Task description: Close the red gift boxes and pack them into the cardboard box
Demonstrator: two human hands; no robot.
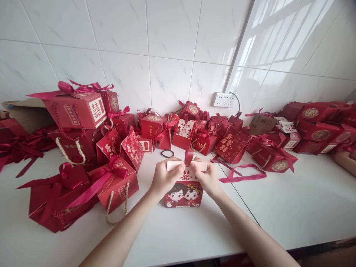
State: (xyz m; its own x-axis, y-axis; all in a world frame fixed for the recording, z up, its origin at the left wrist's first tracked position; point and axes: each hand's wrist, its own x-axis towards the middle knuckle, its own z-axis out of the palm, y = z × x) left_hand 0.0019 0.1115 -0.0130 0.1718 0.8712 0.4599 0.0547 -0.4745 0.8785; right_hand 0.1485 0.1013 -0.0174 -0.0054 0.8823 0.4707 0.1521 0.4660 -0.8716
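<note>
Small red gift box (170,200), upright on white worktop (194,237), between left hand (163,178) and right hand (210,180). Two cartoon figures printed on lower front, one with ornate headdress; red double-happiness character higher up on pale ground, partly covered by fingers. Short red ribbon loop (188,157) on top; pale flap (172,166) sticking out both sides of it. Both hands narrow, thumbs and fingers pinching pale flap, one each side of loop. Room tight left of gift box: piled red boxes (90,148). Row of red boxes (182,142) behind it, black ring (167,153) just behind-left. Loose ribbon (244,178) and worktop seam right of gift box; most working room there, nearer side. Front worktop edge before it, strip of surface between.
</note>
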